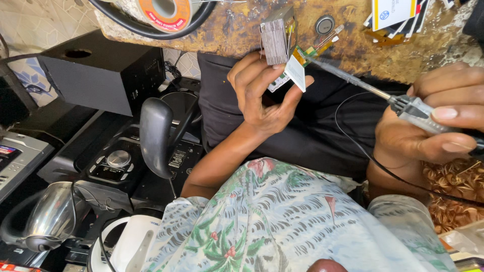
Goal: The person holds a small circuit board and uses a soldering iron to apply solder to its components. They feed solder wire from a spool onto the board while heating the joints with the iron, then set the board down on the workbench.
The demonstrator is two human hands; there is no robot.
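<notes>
The left hand [262, 95] is grasping a small green circuit board [295, 65] with a finned grey metal block, near the far workbench edge [232, 30]. The right hand [433, 121] is gripping a soldering iron [353, 80], tip touching the board.

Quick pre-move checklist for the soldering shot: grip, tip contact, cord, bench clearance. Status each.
1. Left hand grips the small circuit board with its metal heat sink: ok, fingers wrap it, held off the worktop.
2. Right hand holds the soldering iron by its handle: ok.
3. Iron tip on the board's edge near the green part: looks touching; exact joint cannot tell.
4. Left fingertips apart from the tip: not ok, thumb sits close.
5. Black cord free: ok, loops loosely over the lap.
6. Worktop beside the board: tape roll and coin cell lie apart: ok.
</notes>
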